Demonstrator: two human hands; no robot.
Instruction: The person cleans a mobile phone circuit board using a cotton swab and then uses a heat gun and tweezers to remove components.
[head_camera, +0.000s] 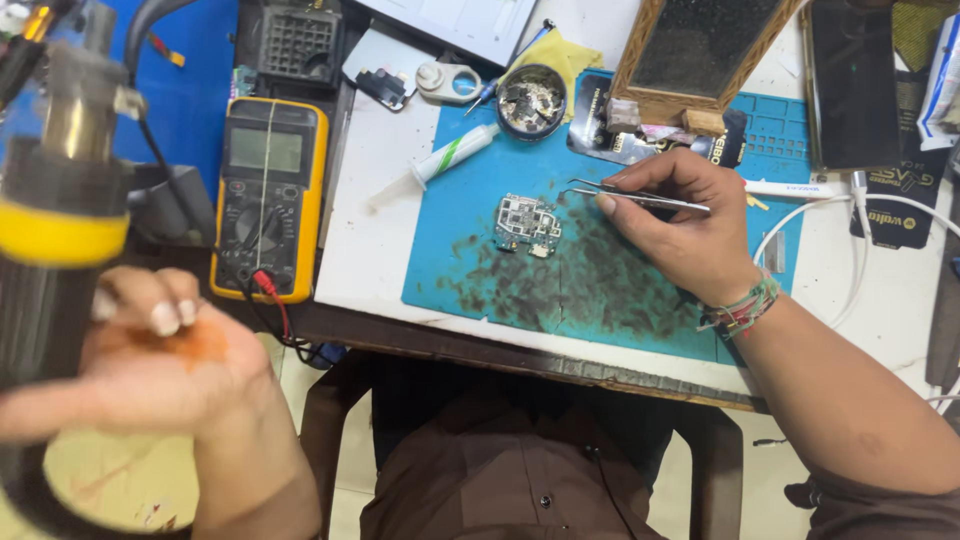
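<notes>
A small circuit board (527, 224) lies on a stained blue work mat (600, 290). My right hand (680, 225) rests on the mat just right of the board and grips metal tweezers (625, 194), their tips pointing left toward the board. My left hand (150, 360) is raised close to the camera at the left, off the table, wrapped around the dark handle of a hot-air tool (60, 180) with a yellow band; it is blurred.
A yellow multimeter (268, 195) with a red lead sits left of the mat. Behind the board lie a syringe tube (440, 165), a round tin of parts (531, 100), a wooden-framed block (700, 50), a dark phone (853, 85) and white cables (830, 215).
</notes>
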